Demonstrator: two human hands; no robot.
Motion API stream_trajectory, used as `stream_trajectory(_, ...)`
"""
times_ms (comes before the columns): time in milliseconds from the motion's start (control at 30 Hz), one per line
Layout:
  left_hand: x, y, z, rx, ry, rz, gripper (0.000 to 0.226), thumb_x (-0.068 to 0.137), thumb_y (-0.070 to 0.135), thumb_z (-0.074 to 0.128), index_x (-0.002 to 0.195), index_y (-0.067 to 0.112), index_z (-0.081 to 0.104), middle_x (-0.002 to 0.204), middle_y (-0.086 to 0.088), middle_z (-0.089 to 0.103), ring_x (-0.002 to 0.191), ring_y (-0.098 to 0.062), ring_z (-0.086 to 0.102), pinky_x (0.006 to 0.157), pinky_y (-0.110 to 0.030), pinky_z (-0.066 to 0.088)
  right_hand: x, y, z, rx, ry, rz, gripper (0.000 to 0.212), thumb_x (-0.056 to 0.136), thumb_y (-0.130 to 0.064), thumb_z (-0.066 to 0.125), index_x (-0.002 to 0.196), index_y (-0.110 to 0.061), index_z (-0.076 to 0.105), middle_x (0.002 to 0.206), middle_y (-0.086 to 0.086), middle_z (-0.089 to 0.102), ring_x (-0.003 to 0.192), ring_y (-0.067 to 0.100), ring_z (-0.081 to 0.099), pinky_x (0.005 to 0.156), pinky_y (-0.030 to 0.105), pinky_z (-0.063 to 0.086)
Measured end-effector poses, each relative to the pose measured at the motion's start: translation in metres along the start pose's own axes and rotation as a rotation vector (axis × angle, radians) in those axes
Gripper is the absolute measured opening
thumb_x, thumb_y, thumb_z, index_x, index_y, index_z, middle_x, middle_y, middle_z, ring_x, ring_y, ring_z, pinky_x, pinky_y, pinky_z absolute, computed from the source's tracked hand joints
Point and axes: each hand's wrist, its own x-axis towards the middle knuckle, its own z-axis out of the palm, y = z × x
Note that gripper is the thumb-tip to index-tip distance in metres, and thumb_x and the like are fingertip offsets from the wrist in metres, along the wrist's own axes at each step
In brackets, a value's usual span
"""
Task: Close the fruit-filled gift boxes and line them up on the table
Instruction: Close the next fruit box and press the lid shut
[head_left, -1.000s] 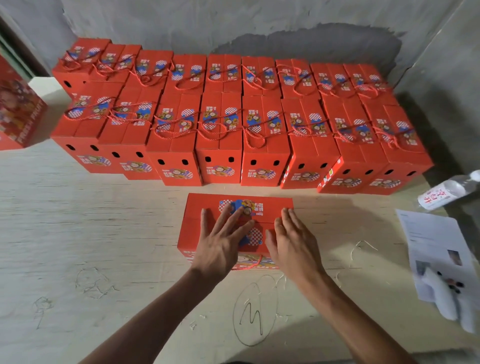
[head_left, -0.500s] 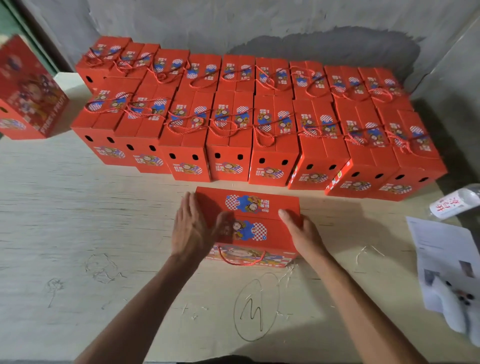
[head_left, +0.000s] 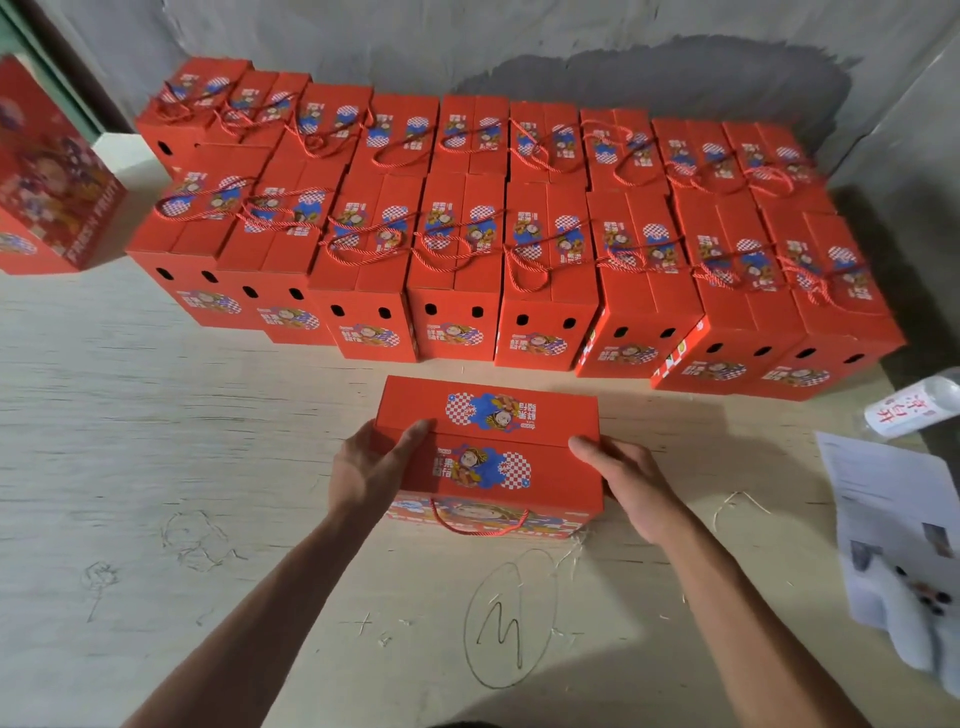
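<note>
Head view: we hold one red gift box (head_left: 488, 452) at its two short ends, flaps closed, on the desk (head_left: 156, 441) just in front of the lined-up boxes. Our left hand (head_left: 363, 475) grips the left end, thumb on the lid, fingers curled around the side. Our right hand (head_left: 631, 483) grips the right end likewise. Two rows of closed boxes (head_left: 457, 249) stand against the wall. A bottle (head_left: 909, 408) and papers (head_left: 893, 519) lie at the right.

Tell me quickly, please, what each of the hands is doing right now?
Left hand: grips the left end of the closed gift box, thumb on top.
Right hand: grips the box's right end, thumb on top.
</note>
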Motion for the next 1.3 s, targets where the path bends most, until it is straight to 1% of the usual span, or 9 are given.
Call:
stream_trajectory(200, 0.002, -0.003, -0.003, 0.054, -0.03, 0.073, 0.059, 0.085, 0.068, 0.066, 0.122, 0.022, 0.068, 0.102, 0.005, 0.078, 0.085, -0.014, 0.077, 0.076, -0.045, 0.065, 0.006, -0.015, -0.006, -0.172, 0.072, -0.131, 0.09, 0.079, -0.056, 0.084, 0.153, -0.043, 0.035, 0.142, -0.027, 0.048, 0.119, -0.015, 0.055, 0.093, 0.019, 0.051)
stream_trajectory(333, 0.005, 0.002, -0.004, 0.081, -0.006, 0.092, 0.061, 0.082, 0.071, 0.068, 0.118, 0.022, 0.071, 0.098, 0.006, 0.078, 0.085, -0.012, 0.076, 0.077, -0.044, 0.065, 0.012, -0.029, -0.009, -0.326, 0.076, -0.147, 0.058, 0.072, -0.067, 0.083, 0.119, -0.039, 0.063, 0.114, -0.016, 0.075, 0.101, 0.003, 0.072, 0.084, 0.03, 0.058)
stream_trajectory(500, 0.024, 0.02, -0.006, 0.284, 0.092, 0.262, 0.057, 0.091, 0.068, 0.06, 0.134, 0.031, 0.063, 0.106, 0.007, 0.077, 0.088, -0.012, 0.074, 0.074, -0.04, 0.064, 0.001, -0.03, 0.011, -0.496, 0.268, -0.122, 0.065, 0.065, -0.083, 0.074, 0.098, -0.028, 0.06, 0.09, -0.008, 0.073, 0.08, 0.01, 0.07, 0.065, 0.033, 0.054)
stream_trajectory(633, 0.045, 0.022, -0.006, 0.481, 0.247, 0.339, 0.073, 0.091, 0.064, 0.063, 0.15, 0.024, 0.047, 0.142, -0.004, 0.06, 0.127, -0.025, 0.055, 0.1, -0.045, 0.051, -0.017, -0.02, 0.035, -0.747, 0.36, -0.207, 0.071, 0.073, -0.092, 0.055, 0.073, -0.021, 0.057, 0.066, -0.009, 0.065, 0.064, 0.011, 0.063, 0.057, 0.031, 0.048)
stream_trajectory(800, 0.037, -0.002, -0.015, 0.14, 0.395, 0.204, 0.092, 0.094, 0.053, 0.065, 0.159, 0.011, 0.017, 0.166, -0.011, 0.02, 0.152, -0.03, 0.024, 0.122, -0.052, 0.029, -0.013, -0.026, 0.084, -0.947, 0.139, -0.166, 0.079, 0.078, -0.098, 0.033, 0.058, -0.025, 0.056, 0.042, -0.011, 0.048, 0.042, 0.004, 0.047, 0.046, 0.023, 0.031)
stream_trajectory(900, 0.022, -0.018, -0.024, -0.127, 0.361, -0.024, 0.087, 0.091, 0.058, 0.065, 0.153, 0.011, 0.027, 0.157, -0.015, 0.038, 0.136, -0.03, 0.051, 0.106, -0.048, 0.049, -0.005, -0.024, 0.125, -0.764, -0.006, -0.171, 0.073, 0.085, -0.09, 0.032, 0.06, -0.026, 0.055, 0.05, -0.009, 0.048, 0.048, 0.007, 0.046, 0.05, 0.028, 0.033)
stream_trajectory(967, 0.013, -0.029, -0.034, -0.157, 0.344, -0.081, 0.067, 0.091, 0.065, 0.062, 0.133, 0.015, 0.048, 0.133, -0.013, 0.063, 0.109, -0.023, 0.068, 0.089, -0.043, 0.059, 0.0, -0.02, 0.148, -0.595, -0.025, -0.234, 0.056, 0.09, -0.082, 0.04, 0.08, -0.034, 0.067, 0.076, -0.008, 0.061, 0.063, 0.001, 0.055, 0.055, 0.026, 0.04)
stream_trajectory(1100, 0.005, -0.041, -0.063, -0.051, 0.352, -0.142, 0.074, 0.092, 0.074, 0.052, 0.098, 0.001, 0.065, 0.087, -0.01, 0.07, 0.076, -0.022, 0.069, 0.064, -0.042, 0.057, 0.008, -0.027, 0.183, -0.435, -0.037, -0.261, 0.037, 0.098, -0.056, 0.06, 0.12, -0.027, 0.066, 0.109, -0.007, 0.069, 0.089, -0.005, 0.065, 0.069, 0.017, 0.051)
stream_trajectory(1300, -0.026, -0.04, -0.089, -0.135, 0.237, -0.162, 0.054, 0.095, 0.054, 0.064, 0.078, 0.003, 0.059, 0.066, -0.013, 0.067, 0.046, -0.019, 0.055, 0.05, -0.034, 0.043, 0.019, -0.049, 0.213, -0.553, 0.12, -0.366, 0.019, 0.091, -0.035, 0.075, 0.097, -0.021, 0.064, 0.101, -0.004, 0.06, 0.095, 0.012, 0.061, 0.073, 0.022, 0.049)
